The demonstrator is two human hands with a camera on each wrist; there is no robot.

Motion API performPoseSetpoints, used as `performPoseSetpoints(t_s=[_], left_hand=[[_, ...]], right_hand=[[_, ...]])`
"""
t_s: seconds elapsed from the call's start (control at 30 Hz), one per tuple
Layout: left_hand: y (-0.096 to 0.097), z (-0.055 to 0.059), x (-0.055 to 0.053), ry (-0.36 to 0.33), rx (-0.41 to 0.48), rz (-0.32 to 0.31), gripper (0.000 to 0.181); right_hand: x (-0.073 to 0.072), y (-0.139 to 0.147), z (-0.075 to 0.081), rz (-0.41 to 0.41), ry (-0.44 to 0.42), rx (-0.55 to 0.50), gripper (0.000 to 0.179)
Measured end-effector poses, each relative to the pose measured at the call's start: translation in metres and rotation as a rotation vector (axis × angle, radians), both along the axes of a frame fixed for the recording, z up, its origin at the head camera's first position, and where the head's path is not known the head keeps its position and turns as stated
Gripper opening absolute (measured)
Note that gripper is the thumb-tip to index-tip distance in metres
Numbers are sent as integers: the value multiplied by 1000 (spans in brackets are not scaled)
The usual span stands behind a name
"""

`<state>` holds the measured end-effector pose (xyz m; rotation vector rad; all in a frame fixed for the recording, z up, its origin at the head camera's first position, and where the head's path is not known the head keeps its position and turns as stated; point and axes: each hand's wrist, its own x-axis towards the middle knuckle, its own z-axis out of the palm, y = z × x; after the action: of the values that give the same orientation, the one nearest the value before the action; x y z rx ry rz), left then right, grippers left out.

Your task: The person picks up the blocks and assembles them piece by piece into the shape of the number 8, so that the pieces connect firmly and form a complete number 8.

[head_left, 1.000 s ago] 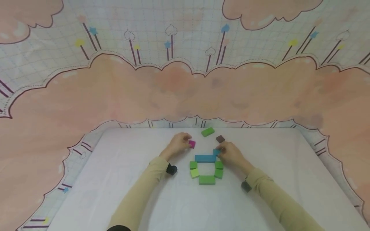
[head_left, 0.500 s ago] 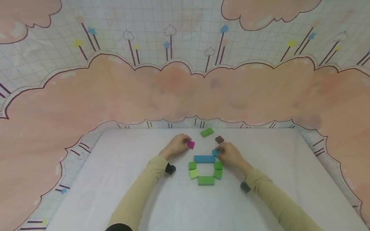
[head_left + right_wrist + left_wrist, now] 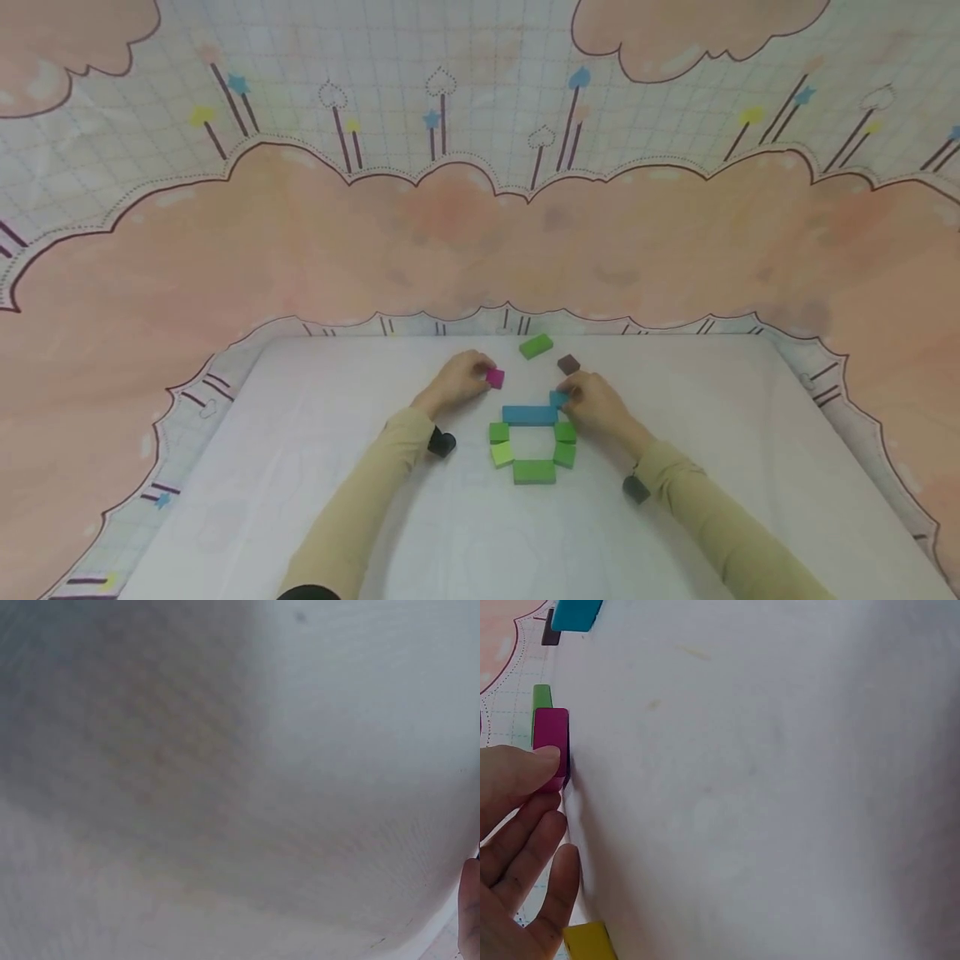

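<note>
In the head view my left hand (image 3: 457, 380) pinches a small magenta block (image 3: 495, 378) at the far part of the table. The left wrist view shows the thumb pressed on the magenta block's (image 3: 551, 742) face, with the other fingers loosely spread below it. My right hand (image 3: 597, 406) holds a small blue block (image 3: 557, 399) between thumb and fingers, right at the right end of a long blue block (image 3: 529, 415). That long block tops a ring of green blocks (image 3: 534, 472) lying nearer to me. Only a fingertip (image 3: 470, 907) shows in the right wrist view.
Beyond the hands lie a green block (image 3: 536, 347) and a dark brown block (image 3: 568, 364). A yellow block (image 3: 590, 942) sits under the left hand, hidden in the head view. The white table (image 3: 300, 400) ends at a patterned cloth backdrop (image 3: 480, 242).
The left fingertips have closed in on the magenta block. My right hand stays on the small blue block, and the head view has shifted slightly.
</note>
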<state>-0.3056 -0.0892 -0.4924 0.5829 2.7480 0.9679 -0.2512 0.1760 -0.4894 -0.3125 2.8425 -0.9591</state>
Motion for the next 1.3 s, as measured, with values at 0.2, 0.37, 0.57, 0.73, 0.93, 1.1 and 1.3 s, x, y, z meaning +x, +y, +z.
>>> performPoseSetpoints(t_s=[0.2,0.37,0.57,0.73,0.93,1.1,1.3], left_hand=[[0,1,1,-27,19,15,35],[-1,-2,2,-13,13,28,34],[-1,-1,7,0,38,42,35],[1,0,12,-9,77,42,35],[2,1,19,-24,99,33,35],[2,3,26,-36,99,32,36],[2,5,32,-40,93,31,35]], right_hand=[[0,0,1,6,2,2,32],[2,0,2,4,-4,-4,33],[1,0,1,6,4,-1,33],[1,0,2,5,5,7,33],[3,0,4,-6,-16,5,33],[2,-1,3,-8,-17,9,33],[2,-1,3,-8,-20,6,33]])
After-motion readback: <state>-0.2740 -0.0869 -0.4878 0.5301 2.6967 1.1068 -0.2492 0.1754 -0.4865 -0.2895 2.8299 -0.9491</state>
